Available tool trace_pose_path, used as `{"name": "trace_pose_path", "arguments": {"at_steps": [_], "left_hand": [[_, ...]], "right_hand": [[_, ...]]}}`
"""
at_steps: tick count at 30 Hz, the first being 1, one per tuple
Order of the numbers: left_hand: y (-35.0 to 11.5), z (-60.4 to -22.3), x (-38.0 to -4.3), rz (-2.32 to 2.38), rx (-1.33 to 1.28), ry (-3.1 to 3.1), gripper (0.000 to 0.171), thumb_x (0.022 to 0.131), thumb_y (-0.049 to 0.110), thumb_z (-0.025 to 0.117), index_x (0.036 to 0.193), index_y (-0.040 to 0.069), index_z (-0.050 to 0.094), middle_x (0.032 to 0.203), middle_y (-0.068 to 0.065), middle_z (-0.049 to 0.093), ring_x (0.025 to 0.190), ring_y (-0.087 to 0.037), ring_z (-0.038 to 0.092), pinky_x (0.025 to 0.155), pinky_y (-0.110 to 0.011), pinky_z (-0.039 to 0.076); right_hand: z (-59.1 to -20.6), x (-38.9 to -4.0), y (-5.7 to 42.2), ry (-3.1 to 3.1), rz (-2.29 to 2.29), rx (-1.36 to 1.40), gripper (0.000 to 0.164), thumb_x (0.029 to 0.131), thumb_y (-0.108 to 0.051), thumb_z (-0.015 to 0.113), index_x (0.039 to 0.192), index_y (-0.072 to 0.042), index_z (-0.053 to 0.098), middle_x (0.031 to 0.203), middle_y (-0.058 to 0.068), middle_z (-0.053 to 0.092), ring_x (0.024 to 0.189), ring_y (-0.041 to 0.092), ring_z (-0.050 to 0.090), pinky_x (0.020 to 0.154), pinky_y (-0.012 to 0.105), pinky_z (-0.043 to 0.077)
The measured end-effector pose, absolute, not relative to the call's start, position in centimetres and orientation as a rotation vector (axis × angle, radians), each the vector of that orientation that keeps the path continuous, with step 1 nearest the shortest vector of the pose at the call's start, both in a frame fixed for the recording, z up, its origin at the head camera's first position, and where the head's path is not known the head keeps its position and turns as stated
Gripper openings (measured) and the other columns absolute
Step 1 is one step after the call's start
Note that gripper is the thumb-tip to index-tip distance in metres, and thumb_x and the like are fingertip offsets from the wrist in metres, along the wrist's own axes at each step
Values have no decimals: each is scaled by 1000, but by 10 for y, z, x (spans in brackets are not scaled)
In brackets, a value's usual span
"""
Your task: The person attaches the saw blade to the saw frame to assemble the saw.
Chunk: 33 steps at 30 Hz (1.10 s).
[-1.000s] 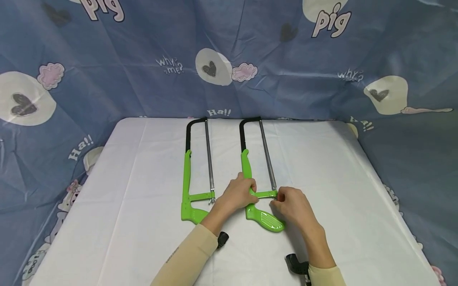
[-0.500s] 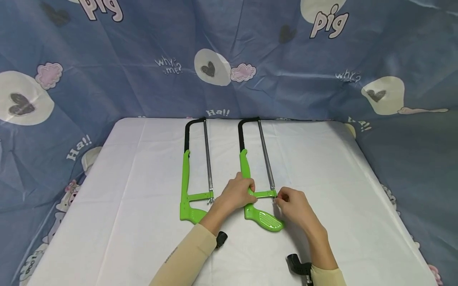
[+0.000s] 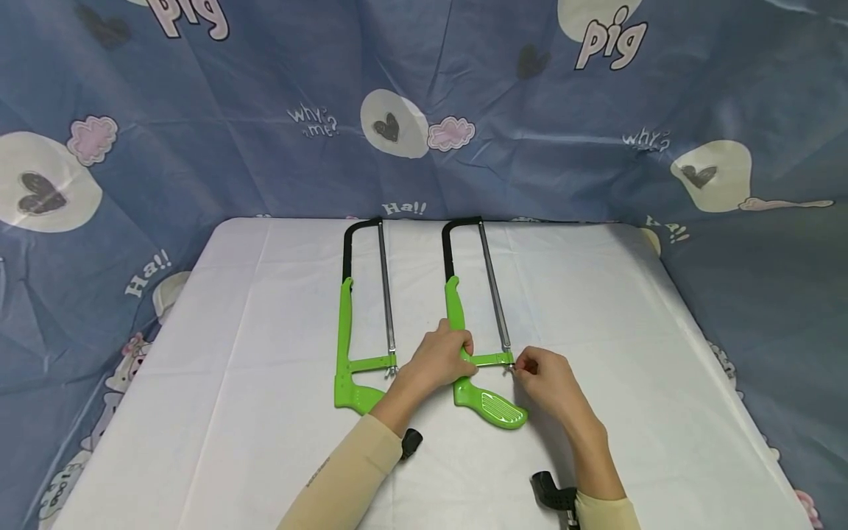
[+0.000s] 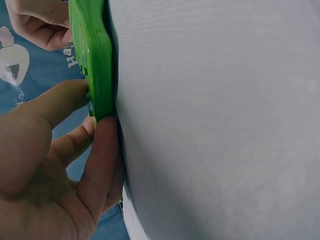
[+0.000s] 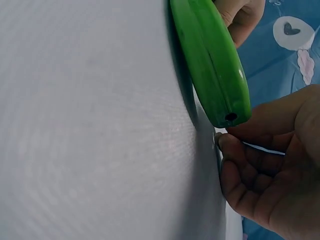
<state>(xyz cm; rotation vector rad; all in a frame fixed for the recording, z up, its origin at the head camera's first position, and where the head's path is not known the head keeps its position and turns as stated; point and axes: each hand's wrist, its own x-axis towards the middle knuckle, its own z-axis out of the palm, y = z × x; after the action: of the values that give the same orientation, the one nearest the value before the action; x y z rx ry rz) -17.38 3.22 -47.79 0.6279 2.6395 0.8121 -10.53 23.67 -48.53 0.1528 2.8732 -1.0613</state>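
Two hacksaws with green handles, black front frames and grey blades lie side by side on the white table. My left hand point(image 3: 440, 358) grips the green frame of the right hacksaw point(image 3: 454, 305), thumb on one side and fingers on the other, as the left wrist view shows. At the near end of its blade point(image 3: 494, 294), below the green crossbar, sits a small metal wing nut point(image 3: 509, 369). My right hand point(image 3: 548, 379) pinches at this nut with thumb and forefinger. In the right wrist view the green handle point(image 5: 210, 60) partly hides those fingertips.
The left hacksaw point(image 3: 343, 331) lies flat beside my left forearm, which covers the end of its handle. White cloth covers the table point(image 3: 232, 412). A blue printed curtain point(image 3: 265, 169) hangs behind and along both sides.
My right fingertips shift slightly at the wing nut, drawing a little to the right so that more of it shows. The left hand and both hacksaws stay in place.
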Motion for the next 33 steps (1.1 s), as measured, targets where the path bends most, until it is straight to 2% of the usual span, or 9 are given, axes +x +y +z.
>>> {"name": "trace_pose_path", "arguments": {"at_steps": [6, 11, 14, 21, 26, 33], "left_hand": [[33, -478, -174, 814, 630, 2647, 21, 79, 25, 81, 88, 15, 66, 103, -12, 51, 67, -21, 53, 53, -26, 43], [33, -478, -174, 816, 635, 2652, 22, 78, 26, 81, 89, 15, 66, 103, -12, 52, 67, -20, 53, 53, -26, 43], [33, -479, -174, 819, 638, 2648, 22, 78, 26, 81, 89, 16, 66, 103, -12, 52, 67, -20, 53, 53, -26, 43], [32, -478, -174, 807, 638, 2645, 21, 79, 27, 81, 89, 15, 65, 103, -12, 51, 67, -20, 53, 53, -26, 43], [32, -478, -174, 810, 632, 2635, 21, 80, 27, 80, 90, 16, 65, 103, -12, 50, 66, -20, 53, 53, -26, 43], [32, -477, -173, 806, 629, 2637, 21, 80, 26, 80, 90, 15, 65, 104, -12, 50, 66, -21, 53, 53, -26, 43]], "right_hand": [[-485, -106, 236, 2847, -1074, 153, 9, 82, -9, 73, 80, -9, 64, 74, 3, 62, 68, 16, 53, 61, 28, 44], [-485, -106, 235, 2843, -1045, 164, 16, 87, -21, 73, 79, -10, 63, 72, 2, 59, 65, 15, 51, 56, 28, 42], [-485, -107, 234, 2843, -1040, 169, 18, 91, -23, 69, 79, -10, 63, 70, 2, 57, 64, 15, 49, 55, 29, 40], [-484, -108, 235, 2841, -1050, 152, 13, 93, -17, 62, 85, -9, 69, 75, 3, 62, 69, 16, 51, 61, 30, 42], [-485, -108, 236, 2861, -1036, 164, 10, 92, -15, 64, 85, -9, 69, 77, 3, 64, 70, 16, 53, 63, 29, 43], [-487, -109, 236, 2886, -1012, 146, 5, 90, -4, 64, 87, -6, 68, 80, 4, 66, 72, 15, 56, 66, 29, 45]]}}
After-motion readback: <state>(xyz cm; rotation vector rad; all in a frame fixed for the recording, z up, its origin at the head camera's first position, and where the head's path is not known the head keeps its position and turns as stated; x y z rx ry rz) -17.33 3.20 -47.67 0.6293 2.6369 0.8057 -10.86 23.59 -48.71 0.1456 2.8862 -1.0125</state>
